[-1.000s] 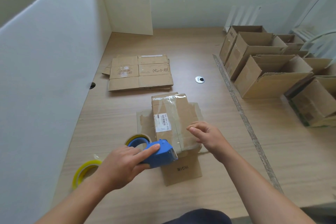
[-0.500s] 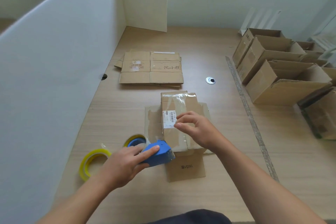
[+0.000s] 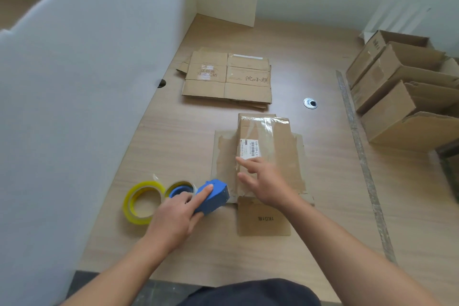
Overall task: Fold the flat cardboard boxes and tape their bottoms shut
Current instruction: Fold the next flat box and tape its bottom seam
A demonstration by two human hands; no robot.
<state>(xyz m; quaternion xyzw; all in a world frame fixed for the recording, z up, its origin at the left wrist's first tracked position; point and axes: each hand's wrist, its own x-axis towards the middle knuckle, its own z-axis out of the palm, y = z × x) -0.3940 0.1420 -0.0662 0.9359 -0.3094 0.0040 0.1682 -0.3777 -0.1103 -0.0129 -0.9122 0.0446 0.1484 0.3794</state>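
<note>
**Head view: hands at the upturned box**

Nearest, the left hand grips a blue tape dispenser at the cardboard box mid-tabletop. The right hand presses straight fingers on its taped bottom. A yellow tape roll lies left. Beyond it lie flat cardboard boxes, with folded boxes far right.

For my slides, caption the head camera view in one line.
Left hand grips the tape dispenser beside the box; right hand presses flat on its taped top.

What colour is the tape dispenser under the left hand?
Blue tape dispenser, gripped by the left hand; head view.
</note>
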